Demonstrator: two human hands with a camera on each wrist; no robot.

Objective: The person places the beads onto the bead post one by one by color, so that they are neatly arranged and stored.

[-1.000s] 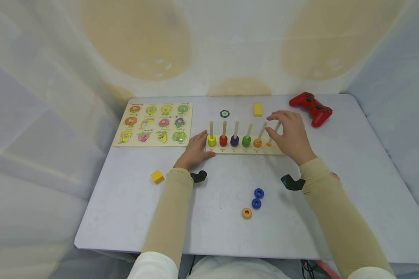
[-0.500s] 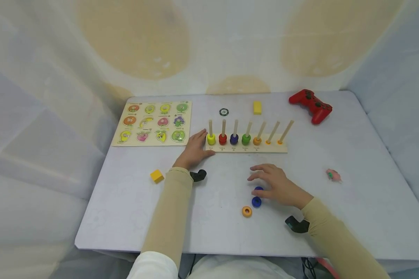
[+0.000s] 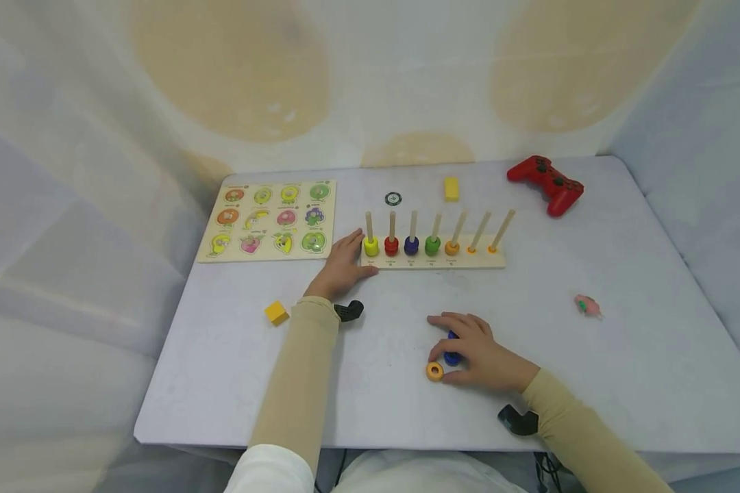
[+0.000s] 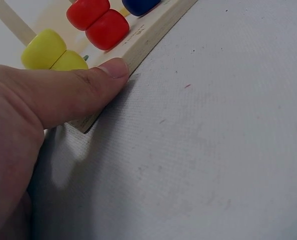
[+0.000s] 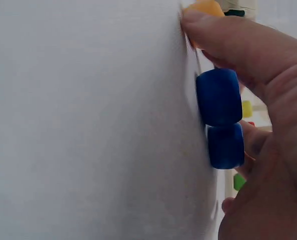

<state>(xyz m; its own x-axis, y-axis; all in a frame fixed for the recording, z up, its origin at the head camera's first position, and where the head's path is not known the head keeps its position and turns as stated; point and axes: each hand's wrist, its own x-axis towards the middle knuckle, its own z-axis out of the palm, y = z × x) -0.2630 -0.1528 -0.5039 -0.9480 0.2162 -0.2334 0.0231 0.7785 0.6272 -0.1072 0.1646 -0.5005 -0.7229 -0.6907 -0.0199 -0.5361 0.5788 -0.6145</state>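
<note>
My left hand [image 3: 340,268] holds the left end of a wooden peg board [image 3: 401,263], its thumb lying over the front corner in the left wrist view. Upright pegs carry yellow [image 3: 371,246], red [image 3: 391,246], blue, green and orange rings; the two rightmost pegs are bare. Near the table's front my right hand [image 3: 484,357] pinches a loose orange ring [image 3: 434,371] between thumb and index finger, the other fingers spread. Beneath that hand lie two blue rings [image 5: 219,97], partly covered by it in the head view and side by side in the right wrist view.
A fruit picture board [image 3: 268,222] lies back left, with a yellow block [image 3: 277,313] in front of it. Behind the pegs are a round black-and-white disc [image 3: 393,198] and another yellow block [image 3: 451,189]. A red game controller [image 3: 546,185] and small pink toy [image 3: 588,305] are at right.
My right hand has come from the rightmost pegs down past the blue rings to the loose orange ring, and its thumb and index finger have closed on it. My left hand stays on the board.
</note>
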